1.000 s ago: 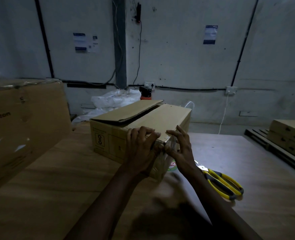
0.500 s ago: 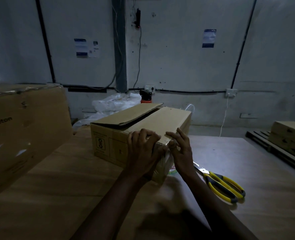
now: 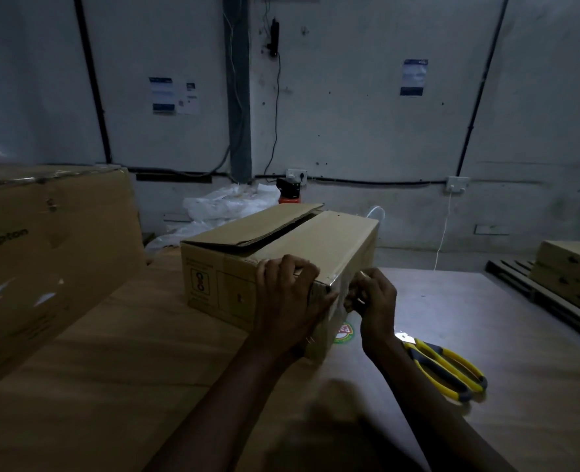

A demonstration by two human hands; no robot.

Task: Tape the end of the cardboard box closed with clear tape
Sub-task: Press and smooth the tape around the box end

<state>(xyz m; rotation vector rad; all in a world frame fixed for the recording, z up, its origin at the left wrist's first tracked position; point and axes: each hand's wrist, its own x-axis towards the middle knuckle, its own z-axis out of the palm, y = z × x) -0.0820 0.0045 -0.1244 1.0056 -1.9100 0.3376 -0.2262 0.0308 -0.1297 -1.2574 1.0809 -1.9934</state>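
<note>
A long cardboard box [image 3: 319, 240] lies on the wooden table [image 3: 111, 369], its near end facing me and its far top flap [image 3: 261, 226] raised. My left hand [image 3: 288, 298] grips the near top corner, fingers curled over the edge. A shiny strip of clear tape [image 3: 336, 279] runs over that corner. My right hand [image 3: 373, 301] is beside the box's right side, its fingers curled and pinching the tape. A tape roll [image 3: 343, 332] with a green and red label peeks out by the box's bottom corner.
Yellow-handled scissors [image 3: 445, 366] lie on the table to the right of my right arm. A large cardboard box [image 3: 43, 260] stands at the left. Smaller boxes [image 3: 571, 267] sit on a pallet at the right. White plastic bags [image 3: 227, 202] lie behind the table.
My right hand's fingers were spread against the box corner; now they are curled and drawn slightly right and down. My left hand keeps its grip on the corner.
</note>
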